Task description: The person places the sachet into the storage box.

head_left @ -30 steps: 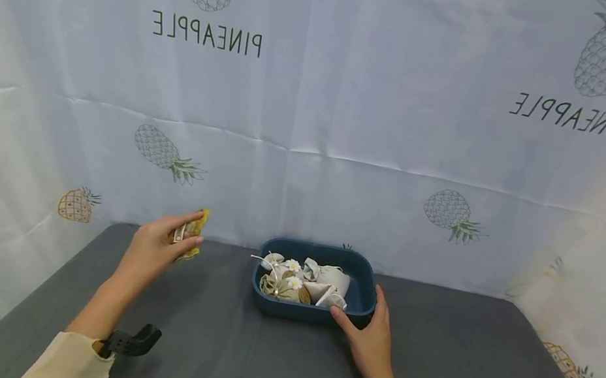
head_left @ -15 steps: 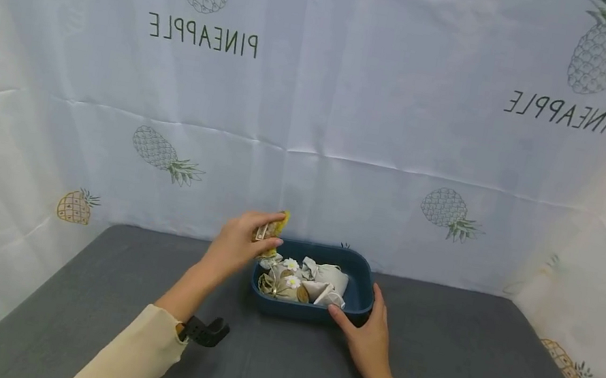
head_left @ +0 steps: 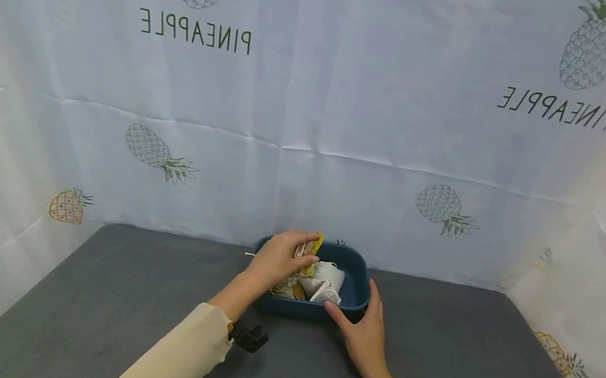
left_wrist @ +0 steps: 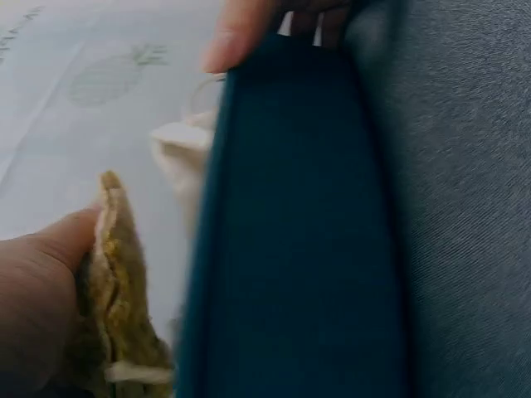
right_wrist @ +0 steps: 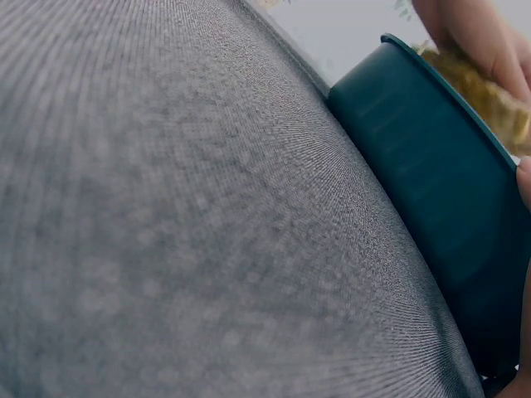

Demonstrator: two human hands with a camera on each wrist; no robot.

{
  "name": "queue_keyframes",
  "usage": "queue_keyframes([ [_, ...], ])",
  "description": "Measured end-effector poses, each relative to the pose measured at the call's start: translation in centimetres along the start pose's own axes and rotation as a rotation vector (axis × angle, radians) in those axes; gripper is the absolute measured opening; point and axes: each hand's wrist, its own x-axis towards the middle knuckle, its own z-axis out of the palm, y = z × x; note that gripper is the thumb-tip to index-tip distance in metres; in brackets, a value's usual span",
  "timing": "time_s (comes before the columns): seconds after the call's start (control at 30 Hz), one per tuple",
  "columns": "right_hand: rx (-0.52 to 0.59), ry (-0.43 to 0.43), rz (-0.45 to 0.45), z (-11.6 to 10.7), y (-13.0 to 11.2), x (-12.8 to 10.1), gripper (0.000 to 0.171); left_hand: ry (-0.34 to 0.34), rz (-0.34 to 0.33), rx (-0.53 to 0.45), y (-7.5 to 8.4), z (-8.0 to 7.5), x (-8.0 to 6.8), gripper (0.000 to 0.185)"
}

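My left hand (head_left: pixel 274 261) pinches a small yellow cloth pouch (left_wrist: pixel 120 282) with a pale label, between thumb and fingers. It is over the left half of a dark blue oblong bin (head_left: pixel 298 309), and the pouch overlaps the bin's contents in the head view. Inside lie pale cloth pouches (head_left: pixel 329 276) on the right. A tan one with a brown round tag (head_left: pixel 299 291) sits nearer the front, partly hidden by my left hand. Thumb on the front rim and fingers along the right side, my right hand (head_left: pixel 365 341) grips the bin's front right corner.
A dark grey cloth (head_left: pixel 110 317) covers the table under the bin. Behind stands a white curtain (head_left: pixel 317 99) printed with pineapples, close to the bin's back side. Black wrist cameras (head_left: pixel 250 337) sit on both wrists.
My left hand has carried the yellow pouch rightward from the left of the table to over the bin, then lower into it. My right hand stays on the bin's corner.
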Motion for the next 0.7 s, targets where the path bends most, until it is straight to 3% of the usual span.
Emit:
queue_keyframes([
  [0.27,0.02,-0.002,-0.007,0.0,-0.1,-0.1,0.108,-0.181,-0.083,0.13,-1.0,2.2,0.3,0.043],
  [0.5,0.008,0.007,-0.012,-0.2,0.0,0.0,0.108,-0.219,-0.059,0.262,-1.0,2.9,0.3,0.046],
  [0.7,0.009,0.001,-0.016,-0.1,-0.1,0.0,0.108,-0.246,-0.072,0.294,-1.0,3.0,0.1,0.049],
])
